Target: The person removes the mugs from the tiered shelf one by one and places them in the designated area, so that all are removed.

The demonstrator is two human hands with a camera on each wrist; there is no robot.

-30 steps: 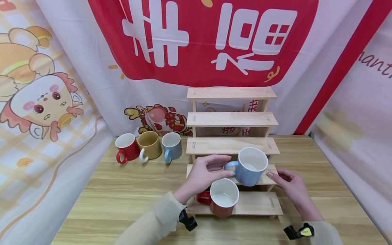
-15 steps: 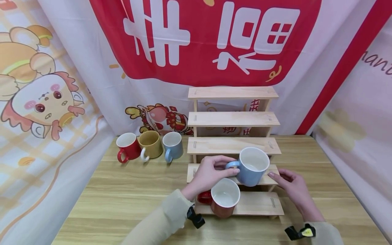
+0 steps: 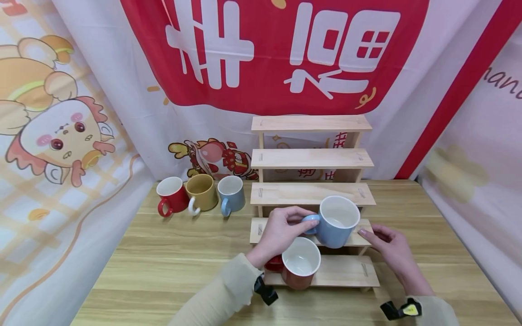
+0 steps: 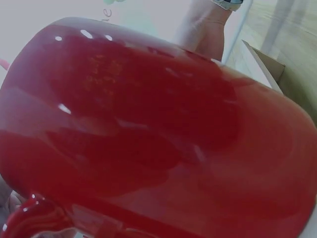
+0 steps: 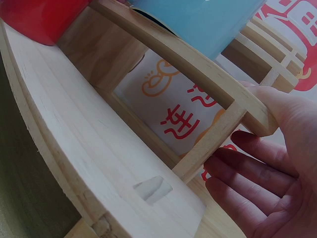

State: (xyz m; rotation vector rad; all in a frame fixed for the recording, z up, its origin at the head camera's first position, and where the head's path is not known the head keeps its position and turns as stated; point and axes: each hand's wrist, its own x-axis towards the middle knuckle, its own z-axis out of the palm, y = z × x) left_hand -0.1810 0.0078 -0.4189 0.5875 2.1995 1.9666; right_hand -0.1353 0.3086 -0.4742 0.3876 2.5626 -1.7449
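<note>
Soft, printed cloth [image 3: 261, 106] hangs in faint folds behind the table [image 3: 171, 262], whose top has long, streaky wood grain. On it stands the rack [image 3: 310, 158], five flat tiers of pale, matte wood stepping upward to the back. Off to the left is a trio of mugs [image 3: 207, 199], red, mustard and blue, all round-walled. A red mug [image 3: 299, 278], white inside, sits on the bottom tier. The blue mug [image 3: 336, 231] is at the second tier up; I can't tell whether its base touches. The left hand [image 3: 280, 232] pinches its handle. The right hand [image 3: 389, 248] lightly holds that tier's end, thumb on top.

Only the left wrist view gives the red mug's glaze up close, glassy with highlights. The right wrist view alone shows the right hand's fingers curving loosely below the tier, beside a square post.
</note>
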